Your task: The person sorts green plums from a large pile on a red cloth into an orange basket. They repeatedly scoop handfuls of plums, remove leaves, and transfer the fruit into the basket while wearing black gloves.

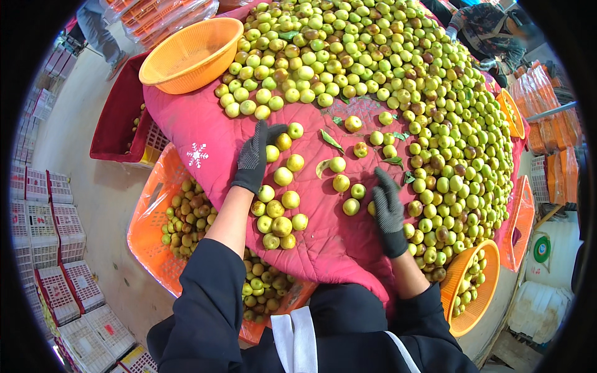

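My left hand (254, 156), in a dark grey dotted work glove, rests at the left of a pink quilted cover (322, 261). Its thumb and fingers are spread beside a few green-and-brown jujubes (283, 141), with nothing gripped. A loose group of jujubes (275, 208) lies below that hand. Across the cover, my right hand (389, 210) wears a matching glove, its fingers extended. One jujube (371, 208) touches or nearly touches its left side, partly hidden. Between the hands are several scattered jujubes (341, 183) and green leaves (332, 140).
A big heap of jujubes (433, 121) covers the far and right sides. An orange basket (191, 56) stands upper left; another (475, 289), holding fruit, tilts lower right. Below left, a lined orange crate (154, 224) contains jujubes. Another person (485, 35) works at upper right.
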### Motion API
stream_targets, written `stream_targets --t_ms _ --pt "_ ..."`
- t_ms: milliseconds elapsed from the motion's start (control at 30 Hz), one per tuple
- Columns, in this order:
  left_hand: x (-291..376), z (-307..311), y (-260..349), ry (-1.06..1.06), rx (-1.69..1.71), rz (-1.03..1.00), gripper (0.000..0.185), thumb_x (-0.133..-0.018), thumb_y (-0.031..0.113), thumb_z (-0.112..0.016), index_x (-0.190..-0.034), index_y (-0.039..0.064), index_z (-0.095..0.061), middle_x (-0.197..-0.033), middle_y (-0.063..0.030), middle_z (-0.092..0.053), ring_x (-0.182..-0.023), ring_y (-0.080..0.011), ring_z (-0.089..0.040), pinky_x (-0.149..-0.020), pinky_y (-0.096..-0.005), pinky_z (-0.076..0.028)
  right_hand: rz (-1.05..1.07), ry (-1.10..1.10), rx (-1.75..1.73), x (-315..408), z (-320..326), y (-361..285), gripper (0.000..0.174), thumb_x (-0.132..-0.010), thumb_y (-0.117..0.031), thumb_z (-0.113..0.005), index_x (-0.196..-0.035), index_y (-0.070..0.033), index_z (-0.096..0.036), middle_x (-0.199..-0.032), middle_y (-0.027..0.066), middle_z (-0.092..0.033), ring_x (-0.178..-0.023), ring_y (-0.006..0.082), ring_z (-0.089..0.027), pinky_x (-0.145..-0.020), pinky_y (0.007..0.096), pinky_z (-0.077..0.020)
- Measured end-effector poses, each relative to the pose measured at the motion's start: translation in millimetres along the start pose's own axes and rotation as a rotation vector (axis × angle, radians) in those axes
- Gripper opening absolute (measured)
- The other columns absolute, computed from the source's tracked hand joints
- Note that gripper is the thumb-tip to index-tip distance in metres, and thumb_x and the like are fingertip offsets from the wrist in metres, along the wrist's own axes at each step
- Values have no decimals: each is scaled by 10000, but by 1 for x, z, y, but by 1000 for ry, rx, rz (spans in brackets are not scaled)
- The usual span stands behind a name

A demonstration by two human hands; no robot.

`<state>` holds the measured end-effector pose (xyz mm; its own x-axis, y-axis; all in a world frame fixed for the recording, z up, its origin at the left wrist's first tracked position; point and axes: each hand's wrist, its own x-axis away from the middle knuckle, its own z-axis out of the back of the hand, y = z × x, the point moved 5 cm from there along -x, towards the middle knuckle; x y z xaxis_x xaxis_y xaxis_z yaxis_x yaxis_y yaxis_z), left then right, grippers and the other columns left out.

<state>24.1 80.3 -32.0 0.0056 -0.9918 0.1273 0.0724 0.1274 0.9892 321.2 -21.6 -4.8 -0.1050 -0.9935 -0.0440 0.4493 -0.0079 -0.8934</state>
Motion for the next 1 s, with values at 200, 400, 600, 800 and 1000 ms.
stream_targets --t_ms 200,400,600,800,1000 --pt "-2 0 -4 -42 43 3 679 -1034 522 -225 -1179 20 -659 -1162 -63 -670 -1106 -163 -580 -1039 -338 -387 410 -331 -159 29 -32 -45 370 -916 -15 -553 -1286 -2 -544 -1245 176 -605 -1204 288 -561 -1033 381 -412" --pt "-5 1 -5 -24 74 16 682 -1032 530 -236 -1182 12 -653 -1148 -64 -676 -1083 -148 -588 -1025 -330 -400 307 43 300 -84 -18 -30 301 -937 -149 -558 -1217 -44 -599 -1274 198 -581 -1169 368 -559 -1013 420 -428" --pt "1 1 3 12 45 -9 728 -1020 562 -213 -1170 11 -664 -1148 -79 -688 -1091 -165 -612 -1009 -315 -410 222 -215 -81 -35 -29 -41 223 -954 -87 -550 -1155 -44 -638 -1033 98 -677 -949 202 -639 -842 322 -499" --pt "-1 -1 3 1 109 69 722 -1022 556 -221 -1206 -4 -639 -1175 -94 -673 -1103 -160 -591 -1012 -315 -401 299 34 -78 -45 -12 -46 226 -954 -49 -534 -1157 -40 -635 -1185 108 -621 -1116 185 -582 -938 315 -466" --pt "-2 0 7 -13 -42 -211 409 -1013 240 -350 -1289 30 -566 -1283 -125 -603 -1199 -233 -555 -1056 -355 -394 246 -280 -126 -19 -50 -52 302 -930 -48 -576 -1231 -42 -594 -1193 117 -638 -1149 268 -596 -997 364 -450"
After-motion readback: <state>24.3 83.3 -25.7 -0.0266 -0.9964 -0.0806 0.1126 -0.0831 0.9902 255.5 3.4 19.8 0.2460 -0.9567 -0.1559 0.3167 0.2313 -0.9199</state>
